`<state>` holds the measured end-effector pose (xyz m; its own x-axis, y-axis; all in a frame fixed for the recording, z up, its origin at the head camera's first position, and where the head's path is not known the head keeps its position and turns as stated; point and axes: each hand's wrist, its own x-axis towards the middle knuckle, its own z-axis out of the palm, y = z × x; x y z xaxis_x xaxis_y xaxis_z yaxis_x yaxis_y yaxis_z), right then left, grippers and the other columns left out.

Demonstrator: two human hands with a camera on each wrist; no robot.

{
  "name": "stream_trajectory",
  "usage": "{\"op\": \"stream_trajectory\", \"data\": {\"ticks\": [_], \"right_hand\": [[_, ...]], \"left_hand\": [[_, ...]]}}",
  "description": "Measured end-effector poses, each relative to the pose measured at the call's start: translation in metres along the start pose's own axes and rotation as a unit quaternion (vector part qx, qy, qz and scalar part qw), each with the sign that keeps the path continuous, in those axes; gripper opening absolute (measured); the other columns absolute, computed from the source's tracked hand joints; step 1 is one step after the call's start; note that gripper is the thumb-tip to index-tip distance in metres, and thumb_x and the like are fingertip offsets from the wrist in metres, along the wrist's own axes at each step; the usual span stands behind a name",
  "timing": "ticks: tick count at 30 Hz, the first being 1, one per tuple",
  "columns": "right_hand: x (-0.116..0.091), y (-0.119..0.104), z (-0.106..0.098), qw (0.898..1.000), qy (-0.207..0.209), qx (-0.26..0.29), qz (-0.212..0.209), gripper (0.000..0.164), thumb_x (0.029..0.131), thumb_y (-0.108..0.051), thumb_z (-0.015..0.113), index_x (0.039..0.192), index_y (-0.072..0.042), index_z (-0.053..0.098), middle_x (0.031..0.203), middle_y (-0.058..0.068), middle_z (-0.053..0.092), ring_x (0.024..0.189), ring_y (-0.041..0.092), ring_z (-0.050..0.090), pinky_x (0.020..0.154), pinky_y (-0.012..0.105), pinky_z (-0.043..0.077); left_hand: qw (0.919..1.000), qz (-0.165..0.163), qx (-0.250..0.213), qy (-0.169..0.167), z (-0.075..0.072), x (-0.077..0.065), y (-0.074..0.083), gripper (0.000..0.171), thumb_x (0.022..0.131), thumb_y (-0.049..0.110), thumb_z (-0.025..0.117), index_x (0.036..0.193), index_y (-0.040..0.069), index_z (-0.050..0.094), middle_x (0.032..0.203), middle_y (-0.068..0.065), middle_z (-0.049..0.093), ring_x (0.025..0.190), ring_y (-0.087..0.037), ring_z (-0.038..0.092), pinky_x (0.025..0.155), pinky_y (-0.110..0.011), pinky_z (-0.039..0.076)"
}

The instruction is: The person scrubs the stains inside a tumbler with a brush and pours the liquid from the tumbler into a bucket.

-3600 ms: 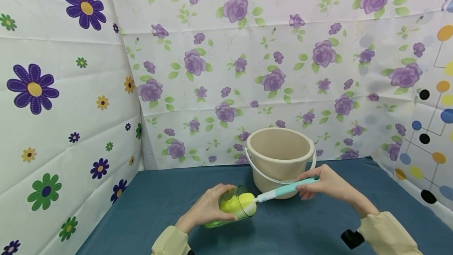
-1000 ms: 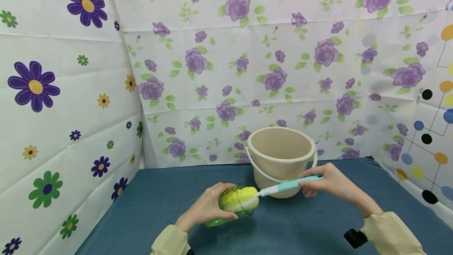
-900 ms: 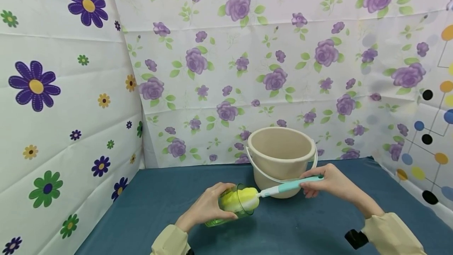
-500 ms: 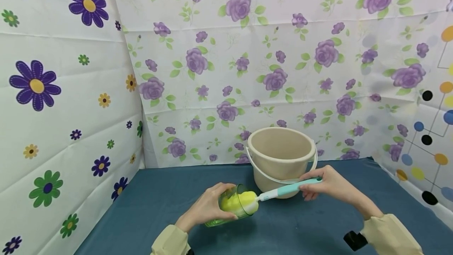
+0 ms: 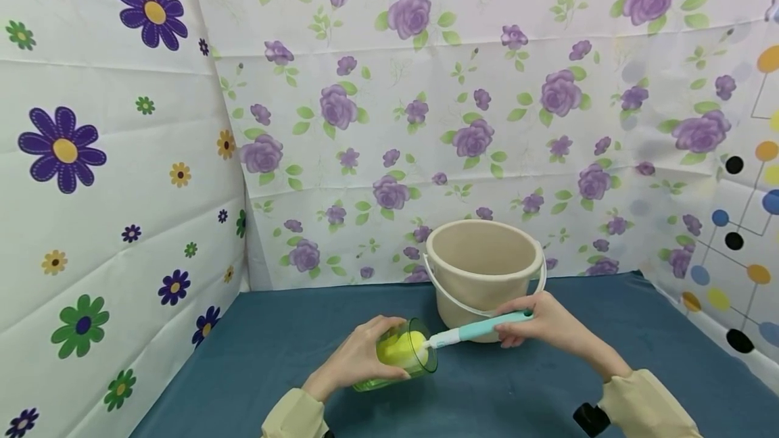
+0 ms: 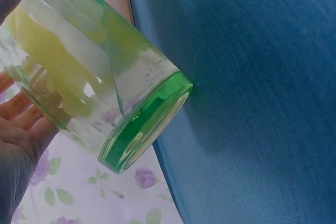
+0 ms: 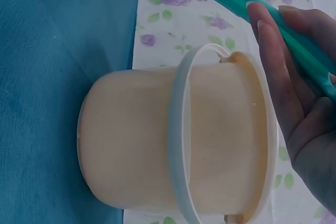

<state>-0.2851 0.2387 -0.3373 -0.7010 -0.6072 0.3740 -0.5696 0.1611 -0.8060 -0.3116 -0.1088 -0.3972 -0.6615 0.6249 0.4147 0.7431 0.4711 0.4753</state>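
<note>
My left hand (image 5: 359, 355) grips a clear green-tinted drinking glass (image 6: 113, 98), tilted with its mouth toward the right. Inside the glass sits the yellow-and-white sponge head of a bottle brush (image 5: 403, 350). From the mouth its white-and-teal handle (image 5: 481, 328) slants up to my right hand (image 5: 538, 323), which pinches it near the end between thumb and fingers. In the left wrist view the thick green base (image 6: 149, 121) of the glass shows close over the blue cloth, with the yellow sponge seen through the wall.
A cream bucket (image 5: 450, 301) with a white handle (image 7: 181, 129) stands behind the brush and my right hand, near the back of the table. Blue cloth (image 5: 292, 330) covers the table. Flower-printed sheets (image 5: 341, 174) hang at the back and left.
My right hand has moved left and the sponge head has gone deeper into the glass; earlier it stuck partly out past the rim. My left hand and the glass stay about in place.
</note>
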Motion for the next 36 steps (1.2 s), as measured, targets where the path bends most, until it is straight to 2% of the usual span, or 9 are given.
{"op": "stream_trajectory", "data": {"ticks": [7,14,19,24,29,36], "right_hand": [[0.003,0.005,0.002,0.999,0.010,-0.014,0.027,0.025,0.085,-0.007,0.063,0.105,0.008,0.062,0.077,0.014,0.066,0.065,0.029,0.063,0.055,0.040,0.051],[0.006,-0.002,0.010,1.000,-0.007,0.004,0.011,0.023,0.086,-0.001,0.060,0.105,0.012,0.060,0.077,0.016,0.065,0.064,0.029,0.063,0.053,0.040,0.050],[0.008,0.004,0.012,1.000,0.001,0.004,-0.003,0.022,0.086,-0.004,0.061,0.104,0.008,0.062,0.077,0.014,0.066,0.065,0.029,0.064,0.053,0.040,0.050],[0.006,0.005,0.011,1.000,0.012,0.004,-0.015,0.021,0.086,-0.003,0.061,0.104,0.008,0.062,0.079,0.019,0.065,0.065,0.030,0.063,0.054,0.040,0.050],[0.005,0.003,0.008,1.000,0.018,-0.008,0.004,0.023,0.086,-0.006,0.062,0.104,0.007,0.063,0.077,0.017,0.065,0.064,0.031,0.063,0.053,0.040,0.051],[0.004,0.002,0.005,1.000,0.004,0.004,0.021,0.022,0.086,-0.004,0.061,0.104,0.009,0.062,0.077,0.015,0.065,0.062,0.030,0.063,0.053,0.041,0.050]], "left_hand": [[1.0000,0.004,-0.002,0.004,0.000,0.000,0.000,0.075,0.068,0.053,0.072,0.130,0.020,0.046,0.110,0.007,0.050,0.096,-0.010,0.050,0.077,-0.031,0.044],[1.0000,0.004,-0.002,-0.002,-0.001,-0.001,0.000,0.074,0.069,0.053,0.071,0.131,0.020,0.045,0.109,0.007,0.049,0.095,-0.010,0.049,0.076,-0.032,0.044],[1.0000,0.003,-0.003,-0.002,-0.001,0.000,0.000,0.074,0.069,0.052,0.072,0.131,0.019,0.046,0.109,0.006,0.050,0.095,-0.011,0.049,0.076,-0.032,0.044],[1.0000,0.001,-0.003,-0.001,-0.001,0.000,0.001,0.074,0.069,0.051,0.072,0.130,0.018,0.046,0.110,0.007,0.050,0.093,-0.009,0.049,0.075,-0.030,0.044],[1.0000,0.001,-0.006,-0.002,-0.002,0.000,0.002,0.074,0.069,0.050,0.073,0.130,0.018,0.046,0.110,0.006,0.050,0.094,-0.010,0.050,0.076,-0.030,0.044],[1.0000,0.005,-0.002,-0.001,-0.002,0.000,0.001,0.074,0.069,0.051,0.072,0.130,0.018,0.046,0.110,0.005,0.050,0.097,-0.011,0.049,0.077,-0.033,0.044]]}}
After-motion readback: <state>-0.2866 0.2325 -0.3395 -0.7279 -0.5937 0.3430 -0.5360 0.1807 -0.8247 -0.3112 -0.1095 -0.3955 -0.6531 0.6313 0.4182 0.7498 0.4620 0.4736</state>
